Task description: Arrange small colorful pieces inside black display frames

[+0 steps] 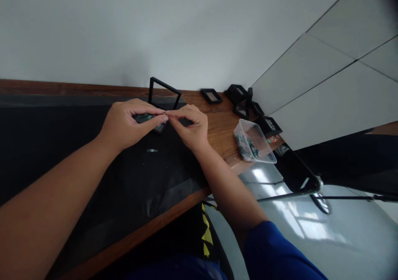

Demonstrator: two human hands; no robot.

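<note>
My left hand [129, 122] and my right hand [190, 126] meet over a black mat [77, 164] on a wooden table [222, 126]. Both are closed in a pinch, fingertips touching around a tiny item that I cannot make out. A dark greenish piece [143, 117] shows under my left fingers. Just behind the hands an open black square frame box [163, 94] stands with its lid raised. A small pale bit [152, 150] lies on the mat below the hands.
A clear plastic tub [253, 141] with small coloured pieces sits at the table's right end. Several black frame boxes [239, 99] lie behind it, near the white wall. A black chair [298, 176] stands on the glossy floor to the right.
</note>
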